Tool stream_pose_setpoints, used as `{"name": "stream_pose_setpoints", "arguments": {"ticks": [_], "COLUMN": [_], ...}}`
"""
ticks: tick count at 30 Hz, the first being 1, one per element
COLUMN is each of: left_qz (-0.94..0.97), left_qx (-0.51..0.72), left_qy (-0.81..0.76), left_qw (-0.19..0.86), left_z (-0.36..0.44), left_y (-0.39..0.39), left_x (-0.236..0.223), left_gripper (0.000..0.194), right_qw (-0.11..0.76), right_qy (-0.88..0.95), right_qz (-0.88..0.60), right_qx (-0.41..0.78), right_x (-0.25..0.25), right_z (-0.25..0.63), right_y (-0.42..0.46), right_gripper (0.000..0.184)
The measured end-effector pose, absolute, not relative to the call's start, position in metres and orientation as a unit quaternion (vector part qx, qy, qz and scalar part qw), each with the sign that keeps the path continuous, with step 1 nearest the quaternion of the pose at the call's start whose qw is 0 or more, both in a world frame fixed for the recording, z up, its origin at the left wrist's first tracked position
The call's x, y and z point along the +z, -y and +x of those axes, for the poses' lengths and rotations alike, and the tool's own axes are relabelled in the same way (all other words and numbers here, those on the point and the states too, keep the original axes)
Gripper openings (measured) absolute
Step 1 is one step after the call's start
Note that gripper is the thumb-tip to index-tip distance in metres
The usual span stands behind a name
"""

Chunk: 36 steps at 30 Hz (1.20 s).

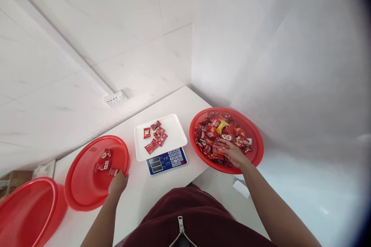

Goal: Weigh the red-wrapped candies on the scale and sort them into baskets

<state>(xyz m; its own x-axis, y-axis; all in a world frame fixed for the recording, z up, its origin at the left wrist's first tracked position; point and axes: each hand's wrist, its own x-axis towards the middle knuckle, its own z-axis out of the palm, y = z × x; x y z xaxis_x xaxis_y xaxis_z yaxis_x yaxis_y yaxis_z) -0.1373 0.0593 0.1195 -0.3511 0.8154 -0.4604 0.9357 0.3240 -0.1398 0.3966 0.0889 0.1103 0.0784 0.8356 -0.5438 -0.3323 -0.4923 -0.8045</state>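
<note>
My left hand [118, 182] is closed over the near right rim of a red plastic basket [78, 173]; its fingers are partly hidden. A few small wrapped candies [106, 164] lie inside that basket, one close to my fingertips. On the right, my right hand [234, 155] reaches into another red basket [259, 144], fingers stretched out over a heap of red candy packets [210, 133]. One yellow packet [222, 126] stands out in the heap. Between the baskets is a digital scale [168, 161] with a white tray [176, 135], and several red candy packets [156, 139] lie on it.
A further red basket [53, 208] is at the lower left, beside a cardboard box [19, 183]. The white table [145, 197] meets tiled walls at the back, where a power socket [115, 98] is mounted. White paper [241, 188] lies below the right basket.
</note>
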Motion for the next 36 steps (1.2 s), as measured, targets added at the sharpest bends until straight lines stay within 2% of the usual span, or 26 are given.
{"name": "stream_pose_setpoints", "arguments": {"ticks": [6, 16, 25, 32, 36], "left_qz": [0.511, 0.492, 0.488, 0.486, 0.484], "left_qx": [-0.157, -0.128, -0.125, -0.129, -0.135], "left_qy": [-0.826, -0.836, -0.835, -0.832, -0.832], "left_qw": [0.18, 0.204, 0.222, 0.234, 0.234], "left_z": [-0.132, -0.13, -0.127, -0.124, -0.123], "left_y": [-0.057, -0.054, -0.047, -0.035, -0.03], "left_x": [0.126, 0.129, 0.133, 0.137, 0.139], "left_gripper": [0.045, 0.042, 0.039, 0.042, 0.044], "right_qw": [0.445, 0.447, 0.404, 0.338, 0.338], "right_qy": [0.182, 0.214, 0.33, 0.434, 0.432], "right_qz": [-0.573, -0.631, -0.532, -0.458, -0.43], "right_qx": [0.664, 0.597, 0.667, 0.698, 0.717], "right_x": [0.118, 0.123, 0.151, 0.158, 0.157], "right_z": [0.384, 0.363, 0.294, 0.243, 0.241], "right_y": [-0.082, -0.099, -0.108, -0.127, -0.126], "right_gripper": [0.03, 0.02, 0.034, 0.07, 0.072]}}
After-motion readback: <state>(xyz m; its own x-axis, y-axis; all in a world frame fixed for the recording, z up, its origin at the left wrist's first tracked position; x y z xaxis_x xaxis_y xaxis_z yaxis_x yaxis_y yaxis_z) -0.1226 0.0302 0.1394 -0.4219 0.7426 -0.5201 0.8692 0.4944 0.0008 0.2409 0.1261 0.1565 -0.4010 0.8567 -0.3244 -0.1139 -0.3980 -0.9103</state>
